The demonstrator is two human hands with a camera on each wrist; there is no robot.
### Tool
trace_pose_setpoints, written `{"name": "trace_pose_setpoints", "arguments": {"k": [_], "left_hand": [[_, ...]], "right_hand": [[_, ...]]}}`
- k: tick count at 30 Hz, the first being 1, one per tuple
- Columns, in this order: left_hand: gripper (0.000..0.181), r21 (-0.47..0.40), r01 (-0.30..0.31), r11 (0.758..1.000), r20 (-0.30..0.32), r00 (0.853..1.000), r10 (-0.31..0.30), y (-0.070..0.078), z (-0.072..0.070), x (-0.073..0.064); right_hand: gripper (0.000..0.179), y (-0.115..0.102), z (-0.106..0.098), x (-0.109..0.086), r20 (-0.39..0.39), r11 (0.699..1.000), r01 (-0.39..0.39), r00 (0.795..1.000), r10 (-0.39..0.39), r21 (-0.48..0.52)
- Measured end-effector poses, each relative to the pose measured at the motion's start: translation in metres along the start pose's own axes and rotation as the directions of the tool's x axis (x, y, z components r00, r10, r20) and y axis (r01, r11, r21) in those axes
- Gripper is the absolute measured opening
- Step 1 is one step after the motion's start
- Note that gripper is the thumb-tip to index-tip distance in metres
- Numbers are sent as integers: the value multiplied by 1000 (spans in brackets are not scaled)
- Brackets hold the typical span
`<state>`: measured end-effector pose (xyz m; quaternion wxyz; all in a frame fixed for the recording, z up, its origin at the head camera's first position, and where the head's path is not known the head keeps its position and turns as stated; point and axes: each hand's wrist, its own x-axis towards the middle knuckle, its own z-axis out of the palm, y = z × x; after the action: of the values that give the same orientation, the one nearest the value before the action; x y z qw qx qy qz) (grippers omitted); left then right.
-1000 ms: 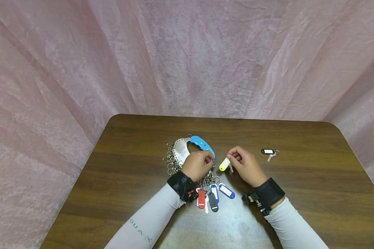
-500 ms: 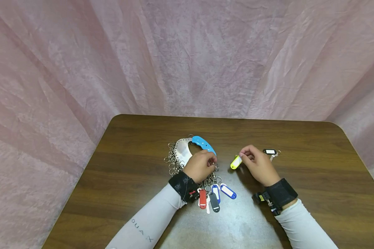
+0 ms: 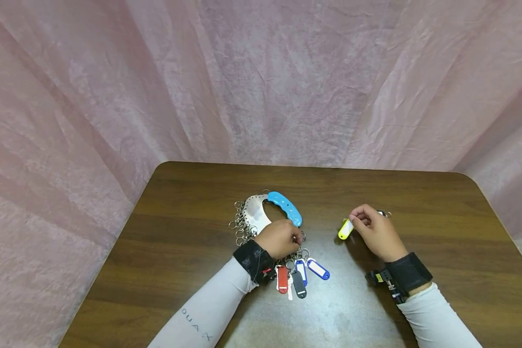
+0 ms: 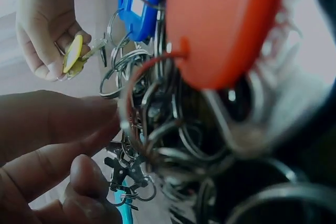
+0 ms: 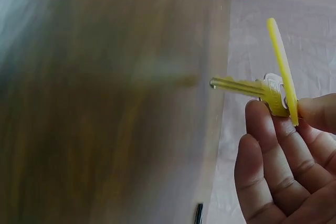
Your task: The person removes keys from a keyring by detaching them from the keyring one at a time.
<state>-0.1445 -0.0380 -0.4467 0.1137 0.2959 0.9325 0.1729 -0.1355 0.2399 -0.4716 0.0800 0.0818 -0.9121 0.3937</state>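
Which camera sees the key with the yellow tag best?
The right wrist view: the key looks big, its blade clear of the right hand. The left wrist view shows it smaller, farther off. In the head view, I can't clearly make it out.

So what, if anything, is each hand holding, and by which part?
The right hand pinches the yellow tag by one end, near the key. The left hand is at the metal rings; whether it grips is unclear.
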Motion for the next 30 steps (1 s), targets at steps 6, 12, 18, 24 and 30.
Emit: {"name": "trace_pose_setpoints", "arguments": {"k": [6, 12, 18, 24, 30], "left_hand": [[8, 7, 0, 1000, 13, 1000, -1, 2, 1, -1], [8, -24, 3, 1000, 43, 999, -2, 3, 3, 0], [5, -11, 0, 1000, 48, 999, 0, 3, 5, 1], [3, -19, 22, 1000, 22, 1000, -21, 4, 8, 1], [3, -12, 41, 999, 14, 999, -40, 6, 10, 1]], "right_hand": [[9, 9, -11, -2, 15, 999, -23, 1000, 24, -39], [13, 14, -23, -6, 26, 995, -64, 997, 66, -76], [17, 21, -33, -7, 27, 992, -89, 995, 92, -91], [18, 27, -42, -7, 48, 985, -114, 991, 122, -129], [20, 33, -49, -8, 56, 979, -141, 987, 150, -146]]}}
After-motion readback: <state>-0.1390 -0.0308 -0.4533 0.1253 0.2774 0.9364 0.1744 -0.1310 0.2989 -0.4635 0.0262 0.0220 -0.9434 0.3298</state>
